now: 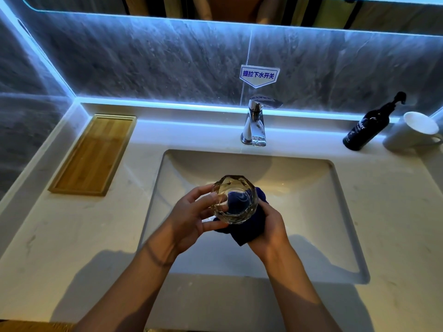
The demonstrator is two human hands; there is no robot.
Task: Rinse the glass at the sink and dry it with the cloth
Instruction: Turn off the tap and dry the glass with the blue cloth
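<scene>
**Two hands, one wet glass over a hard basin**

From the head view, the glass (pixel 235 199) sits above the sink (pixel 345 212), mouth tilted up toward the camera, with both hands around it. The likeliest mishap, to my eye, is a slip: the tumbler looks faceted and probably wet, and the left hand (pixel 191 220) has it only by the fingertips along one side, with the thumb lower down at the cloth's edge. If the wiping hand twists harder than that light pinch resists, the glass could drop into the basin and chip. No water runs from the tap (pixel 255 125), so this looks like the drying stage.

The left grip is half closed, fingers spread and curved against the glass wall, palm clear of it. The right hand (pixel 268 226) is closed firmly round the dark blue cloth (pixel 249 230), which is bunched under and behind the glass, cupping its base; blue shows through the bottom. Whether cloth reaches inside, I cannot tell.
</scene>
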